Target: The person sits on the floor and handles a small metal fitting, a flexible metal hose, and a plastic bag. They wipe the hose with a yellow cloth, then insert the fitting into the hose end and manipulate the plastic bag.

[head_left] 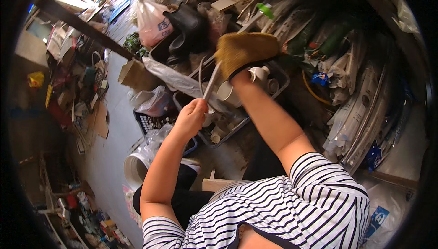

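Note:
Closed around the lower end of a long, thin, pale strip [211, 84], my left hand [190, 117] is bare. The strip slants up and away to my right hand [248, 52], which wears a mustard-yellow glove with a dark cuff. The glove, slightly blurred, is bent over the strip, and its separate fingers do not show. Beyond the glove, a pale bar with a bright green end [265, 10] sticks out; whether it is the same strip I cannot tell. Below my hands sits a crate [248, 123] holding white pipe fittings [228, 93].
A black boot-like object [188, 28] and a white plastic bag [152, 23] lie ahead. Bundled long tubes in plastic [353, 121] line the right. A white bucket [135, 170] and a black basket [148, 122] stand at the left, with cluttered shelves [64, 217] beyond.

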The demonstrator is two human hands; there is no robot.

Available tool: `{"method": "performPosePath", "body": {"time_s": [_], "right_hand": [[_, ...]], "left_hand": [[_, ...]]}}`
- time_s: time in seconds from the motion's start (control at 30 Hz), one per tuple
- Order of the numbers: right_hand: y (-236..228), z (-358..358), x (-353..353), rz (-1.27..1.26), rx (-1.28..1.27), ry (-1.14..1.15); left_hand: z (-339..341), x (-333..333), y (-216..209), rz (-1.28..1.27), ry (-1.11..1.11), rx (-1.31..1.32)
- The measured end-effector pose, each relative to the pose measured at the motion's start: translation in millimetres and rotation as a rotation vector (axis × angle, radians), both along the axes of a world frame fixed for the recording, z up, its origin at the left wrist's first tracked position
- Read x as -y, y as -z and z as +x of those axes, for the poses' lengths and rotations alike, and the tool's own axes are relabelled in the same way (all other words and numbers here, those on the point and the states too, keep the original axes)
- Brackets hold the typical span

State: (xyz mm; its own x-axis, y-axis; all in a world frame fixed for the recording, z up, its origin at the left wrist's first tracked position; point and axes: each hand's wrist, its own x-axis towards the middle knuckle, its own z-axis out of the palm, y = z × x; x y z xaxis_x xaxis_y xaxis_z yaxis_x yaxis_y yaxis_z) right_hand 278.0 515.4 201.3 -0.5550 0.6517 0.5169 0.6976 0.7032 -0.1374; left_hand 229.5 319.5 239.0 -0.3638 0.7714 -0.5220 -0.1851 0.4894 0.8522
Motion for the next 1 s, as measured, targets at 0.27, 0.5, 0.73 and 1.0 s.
{"method": "performPosePath", "body": {"time_s": [0.27, 0.5, 0.73, 1.0], "right_hand": [[6.7, -8.7, 28.5, -0.342, -0.018, -0.281], [10.7, 10.1, -24.4, 0.087, 0.228, 0.024], [7.7, -5.7, 55.4, -0.212, -0.120, -0.304], [17.5, 9.6, -35.4, 0.042, 0.274, 0.113]], "left_hand": [[-0.6, 15.7, -29.8, -0.001, 0.057, -0.080], [-4.5, 47.9, -59.0, -0.162, 0.058, 0.216], [-15.5, 20.9, -46.9, -0.160, 0.035, 0.417], [-31.3, 51.3, -33.8, -0.211, 0.152, 0.778]]}}
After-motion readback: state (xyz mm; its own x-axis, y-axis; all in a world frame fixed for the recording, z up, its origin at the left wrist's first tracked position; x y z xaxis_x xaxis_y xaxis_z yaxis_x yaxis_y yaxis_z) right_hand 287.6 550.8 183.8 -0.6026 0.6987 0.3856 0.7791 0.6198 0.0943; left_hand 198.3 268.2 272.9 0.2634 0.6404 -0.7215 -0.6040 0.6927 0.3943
